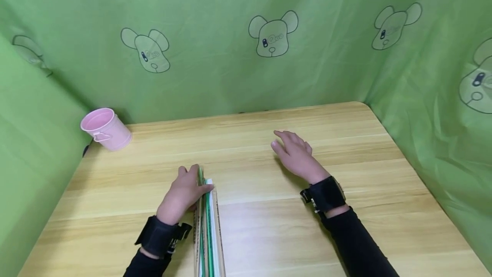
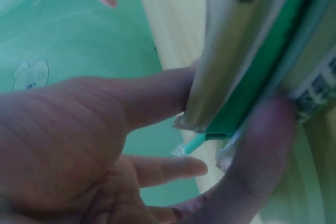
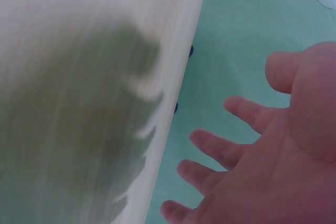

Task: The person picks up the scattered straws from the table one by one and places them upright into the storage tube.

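Observation:
My left hand [image 1: 183,190] grips the far end of a bundle of long, slim wrapped sticks [image 1: 210,234], thumb on one side and fingers on the other. The bundle runs toward me and out of the bottom of the head view. Up close in the left wrist view, tan sleeves [image 2: 220,51] with dark printed characters lie against green and whitish strips. A thin green tube end [image 2: 195,143] in clear film pokes out between the fingers. Fingers spread and holding nothing, my right hand [image 1: 297,157] hovers over the table's right half, its shadow below.
A pink bucket [image 1: 112,132] stands at the back left corner of the wooden table [image 1: 261,230]. Green cloth [image 1: 215,80] printed with bear heads hangs behind the table and along both sides.

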### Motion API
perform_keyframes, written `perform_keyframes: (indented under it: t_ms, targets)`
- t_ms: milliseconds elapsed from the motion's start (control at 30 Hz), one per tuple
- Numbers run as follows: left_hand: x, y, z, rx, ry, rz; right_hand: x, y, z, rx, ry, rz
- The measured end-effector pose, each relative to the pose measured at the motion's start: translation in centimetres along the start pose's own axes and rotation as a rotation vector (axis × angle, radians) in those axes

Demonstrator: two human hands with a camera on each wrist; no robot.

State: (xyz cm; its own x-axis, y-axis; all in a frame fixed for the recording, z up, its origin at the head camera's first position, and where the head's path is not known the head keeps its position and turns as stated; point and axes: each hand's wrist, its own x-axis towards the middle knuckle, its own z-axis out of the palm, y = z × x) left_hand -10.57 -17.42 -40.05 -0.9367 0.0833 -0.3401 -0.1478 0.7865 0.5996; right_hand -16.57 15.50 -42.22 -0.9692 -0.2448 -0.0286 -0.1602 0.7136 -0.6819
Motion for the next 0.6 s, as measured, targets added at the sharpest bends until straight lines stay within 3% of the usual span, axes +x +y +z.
perform_keyframes:
  t_ms: [300, 600]
  targets:
    - [1.5, 2.6, 2.2, 0.022, 0.073, 0.086, 0.0, -0.6, 1.7, -0.024, -0.017, -0.022]
    - [2.3, 5.0, 4.2, 0.011, 0.066, 0.123, -1.2, -1.2, 3.7, -0.052, -0.060, -0.019]
